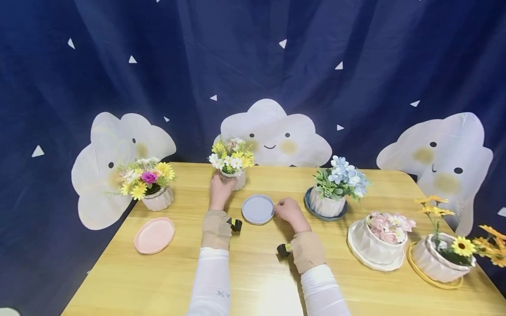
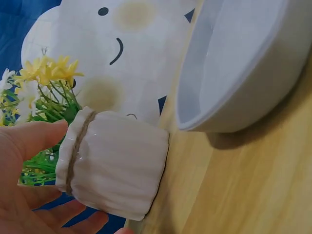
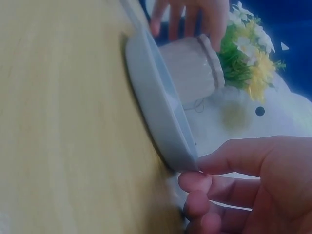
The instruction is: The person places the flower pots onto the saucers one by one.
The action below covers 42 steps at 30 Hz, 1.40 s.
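Observation:
My left hand (image 1: 221, 192) is at a white ribbed flowerpot (image 2: 119, 163) with twine round its rim. Its thumb lies by the rim and the other fingers are spread fairly straight along the pot's side; firm contact is not clear. White and yellow daisies (image 1: 232, 157) fill this pot. Between thumb and fingertips, my right hand (image 1: 292, 213) pinches the edge of a pale blue-grey saucer (image 1: 258, 209). The saucer's underside is close to the wooden table, in front of the pot and to its right.
Left stand a mixed-flower pot (image 1: 158, 199) and a pink saucer (image 1: 154, 235). Right are a blue-flower pot (image 1: 326, 204) on a dark blue saucer, a pink-rose pot (image 1: 385, 245) on a white saucer and a sunflower pot (image 1: 444, 265) on a yellow one. A cloud-print curtain (image 1: 253, 66) hangs behind.

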Tool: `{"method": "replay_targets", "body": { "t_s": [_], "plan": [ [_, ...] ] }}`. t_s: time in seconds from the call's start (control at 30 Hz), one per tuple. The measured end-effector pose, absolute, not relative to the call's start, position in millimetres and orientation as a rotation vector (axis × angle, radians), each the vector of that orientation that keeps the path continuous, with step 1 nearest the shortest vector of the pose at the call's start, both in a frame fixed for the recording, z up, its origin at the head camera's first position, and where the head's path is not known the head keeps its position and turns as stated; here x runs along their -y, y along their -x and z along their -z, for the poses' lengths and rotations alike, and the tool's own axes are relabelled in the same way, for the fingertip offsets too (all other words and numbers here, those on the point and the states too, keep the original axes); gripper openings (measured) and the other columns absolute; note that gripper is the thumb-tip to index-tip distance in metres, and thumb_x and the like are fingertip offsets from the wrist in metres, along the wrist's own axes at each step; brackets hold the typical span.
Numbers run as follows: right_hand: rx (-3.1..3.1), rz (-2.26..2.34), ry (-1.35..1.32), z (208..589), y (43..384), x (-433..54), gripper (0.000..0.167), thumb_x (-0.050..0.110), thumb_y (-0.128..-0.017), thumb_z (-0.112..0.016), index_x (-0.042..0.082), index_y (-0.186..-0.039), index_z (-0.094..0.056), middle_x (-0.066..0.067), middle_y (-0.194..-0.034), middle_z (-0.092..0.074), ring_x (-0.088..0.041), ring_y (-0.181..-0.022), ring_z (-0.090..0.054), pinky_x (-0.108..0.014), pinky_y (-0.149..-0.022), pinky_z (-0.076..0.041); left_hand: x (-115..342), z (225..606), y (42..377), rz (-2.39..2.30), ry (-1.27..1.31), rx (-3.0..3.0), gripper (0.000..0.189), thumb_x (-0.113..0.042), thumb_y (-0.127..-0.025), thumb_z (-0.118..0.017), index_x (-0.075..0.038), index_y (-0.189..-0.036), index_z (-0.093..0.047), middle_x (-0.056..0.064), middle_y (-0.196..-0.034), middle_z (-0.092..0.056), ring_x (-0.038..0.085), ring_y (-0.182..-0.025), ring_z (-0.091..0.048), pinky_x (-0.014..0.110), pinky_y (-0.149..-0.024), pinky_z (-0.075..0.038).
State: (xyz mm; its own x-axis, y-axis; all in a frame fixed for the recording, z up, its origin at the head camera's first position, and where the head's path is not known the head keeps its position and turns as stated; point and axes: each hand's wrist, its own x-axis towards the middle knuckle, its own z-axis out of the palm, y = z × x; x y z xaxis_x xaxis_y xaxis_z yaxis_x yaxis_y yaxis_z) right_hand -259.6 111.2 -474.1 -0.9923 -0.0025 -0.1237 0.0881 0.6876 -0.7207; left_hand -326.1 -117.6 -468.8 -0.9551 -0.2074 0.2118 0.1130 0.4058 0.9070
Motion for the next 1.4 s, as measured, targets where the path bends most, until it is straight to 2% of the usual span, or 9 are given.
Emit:
{"method": "replay_targets", "body": {
  "t_s": [0.23, 0.43, 0.7, 0.9, 1.23, 1.4],
  "plan": [
    [-2.782, 1.18, -0.059, 475, 259, -109, 0.021, 0.017, -0.087, -0.06, 0.006, -0.07, -0.064, -0.001, -0.06, -0.057, -0.014, -0.055, -0.047, -0.022, -0.049, -0.038, 120, 469, 334, 1.551, -0.094, 2.359, 0.073, -0.016, -0.078, -0.075, -0.002, -0.139, -0.038, 0.02, -0.137, -0.047, 0.033, -0.128, -0.044, 0.045, -0.11, -0.033],
    [-2.811, 1.173, -0.032, 472, 261, -113, 0.02, 0.016, -0.085, -0.059, 0.006, -0.068, -0.063, -0.001, -0.058, -0.055, -0.015, -0.054, -0.048, -0.023, -0.048, -0.039, 114, 465, 345, 1.509, 0.009, 2.343, 0.071, -0.014, -0.077, -0.077, -0.006, -0.138, -0.042, 0.016, -0.133, -0.053, 0.029, -0.125, -0.048, 0.04, -0.109, -0.035],
    [-2.761, 1.201, -0.057, 473, 265, -115, 0.02, 0.016, -0.087, -0.059, 0.004, -0.073, -0.064, -0.002, -0.06, -0.058, -0.014, -0.055, -0.05, -0.021, -0.049, -0.042, 108, 465, 348, 1.478, -0.108, 2.435, 0.09, -0.029, -0.076, -0.078, -0.003, -0.145, -0.026, 0.027, -0.14, -0.039, 0.039, -0.129, -0.039, 0.044, -0.11, -0.033],
    [-2.744, 1.219, -0.067, 474, 264, -114, 0.019, 0.015, -0.087, -0.059, 0.005, -0.071, -0.063, -0.003, -0.06, -0.058, -0.014, -0.055, -0.051, -0.021, -0.049, -0.042, 108, 465, 351, 1.41, -0.123, 2.496, 0.096, -0.035, -0.076, -0.078, 0.0, -0.145, -0.021, 0.034, -0.136, -0.039, 0.045, -0.125, -0.042, 0.047, -0.107, -0.037],
    [-2.711, 1.25, -0.064, 474, 262, -115, 0.019, 0.016, -0.086, -0.059, 0.006, -0.07, -0.061, -0.003, -0.059, -0.057, -0.014, -0.054, -0.051, -0.021, -0.049, -0.042, 110, 475, 352, 1.473, -0.127, 2.489, 0.101, -0.041, -0.076, -0.078, -0.004, -0.147, -0.016, 0.033, -0.138, -0.035, 0.045, -0.124, -0.043, 0.047, -0.107, -0.037],
    [-2.704, 1.262, -0.066, 474, 262, -115, 0.019, 0.015, -0.086, -0.059, 0.007, -0.069, -0.059, -0.003, -0.059, -0.056, -0.014, -0.054, -0.05, -0.022, -0.049, -0.042, 111, 477, 353, 1.461, -0.117, 2.475, 0.102, -0.04, -0.074, -0.08, -0.006, -0.147, -0.017, 0.032, -0.138, -0.039, 0.044, -0.125, -0.044, 0.048, -0.108, -0.035]
  ]
}}
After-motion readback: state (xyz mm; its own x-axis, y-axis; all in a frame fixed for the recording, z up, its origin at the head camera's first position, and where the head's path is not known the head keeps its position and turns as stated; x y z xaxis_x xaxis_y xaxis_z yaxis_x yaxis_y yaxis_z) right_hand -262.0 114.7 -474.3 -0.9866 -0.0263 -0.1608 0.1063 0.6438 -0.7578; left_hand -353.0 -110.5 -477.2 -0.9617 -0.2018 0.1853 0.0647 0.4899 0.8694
